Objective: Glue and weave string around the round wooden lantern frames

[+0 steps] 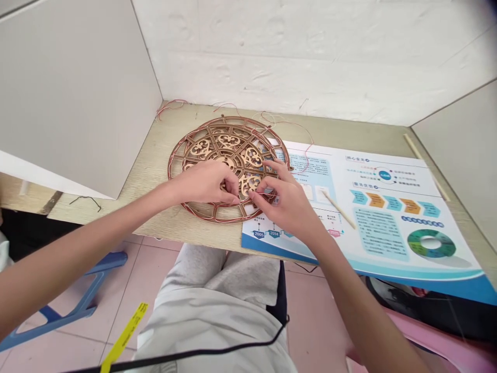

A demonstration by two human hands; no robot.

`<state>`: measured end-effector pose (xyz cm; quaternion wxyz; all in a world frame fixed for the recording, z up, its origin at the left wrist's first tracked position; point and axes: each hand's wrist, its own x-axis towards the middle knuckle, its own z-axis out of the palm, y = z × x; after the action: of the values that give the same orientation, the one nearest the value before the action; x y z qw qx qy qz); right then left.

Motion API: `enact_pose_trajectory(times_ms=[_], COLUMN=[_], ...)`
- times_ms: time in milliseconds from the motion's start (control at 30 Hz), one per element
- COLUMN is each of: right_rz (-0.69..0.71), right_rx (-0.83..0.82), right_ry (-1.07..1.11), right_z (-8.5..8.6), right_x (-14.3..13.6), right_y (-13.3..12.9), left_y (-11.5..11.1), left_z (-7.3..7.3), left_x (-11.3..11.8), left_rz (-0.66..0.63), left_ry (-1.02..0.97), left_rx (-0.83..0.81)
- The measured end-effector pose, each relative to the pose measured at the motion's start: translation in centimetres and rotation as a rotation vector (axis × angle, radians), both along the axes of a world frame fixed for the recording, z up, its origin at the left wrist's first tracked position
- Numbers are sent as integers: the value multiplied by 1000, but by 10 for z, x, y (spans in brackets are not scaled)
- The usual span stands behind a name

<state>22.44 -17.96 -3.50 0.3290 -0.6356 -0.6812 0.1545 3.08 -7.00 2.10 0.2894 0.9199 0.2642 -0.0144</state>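
A round, brown openwork disc (229, 140) with scroll cut-outs lies on the wooden table, partly over a printed poster. Red wire or cord runs along its rings. Over its front part, my left hand (209, 182) reaches in with fingers curled and the fingertips pressed together at the near inner ring. My right hand (285, 199) is at the disc's right front, thumb and index finger close together on thin red strands. Whatever is between the left fingertips is too small to make out. Loose red and pale strands (272, 118) trail behind the disc.
The poster (382, 238) covers the table's right side, with a thin wooden stick (338, 209) on it and another (425, 166) behind. White panels stand left and right, a white wall behind. A black wire (87, 199) lies at left; a blue stool (85, 295) is below.
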Motion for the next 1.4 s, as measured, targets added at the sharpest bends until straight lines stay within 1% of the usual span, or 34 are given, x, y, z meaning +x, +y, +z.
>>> enact_pose_trajectory(times_ms=[200, 367, 567, 767, 1000, 1067, 1200, 1267, 1400], right_rz=[5, 15, 5, 4, 15, 19, 22, 21, 18], right_rx=[-2, 32, 54, 62, 105, 113, 98, 87, 85], right_ry=[38, 29, 59, 80, 88, 90, 104, 108, 99], right_z=[-2, -4, -6, -9, -11, -11, -11, -11, -11], right_x=[2, 3, 2, 3, 3, 3, 4, 4, 5], right_y=[1, 0, -3, -4, -4, -4, -5, -5, -5], left_y=[5, 1, -2, 4, 3, 6, 14, 17, 19], left_z=[-1, -2, -5, -4, -3, -2, 2, 4, 3], left_x=[5, 6, 3, 3, 3, 1, -5, -6, -4], left_rz=[-14, 4, -5, -44, -61, -90, -183, -208, -210], left_ry=[33, 59, 34, 5, 5, -15, -52, -41, -15], left_rx=[11, 37, 96, 12, 59, 24, -139, -148, -126])
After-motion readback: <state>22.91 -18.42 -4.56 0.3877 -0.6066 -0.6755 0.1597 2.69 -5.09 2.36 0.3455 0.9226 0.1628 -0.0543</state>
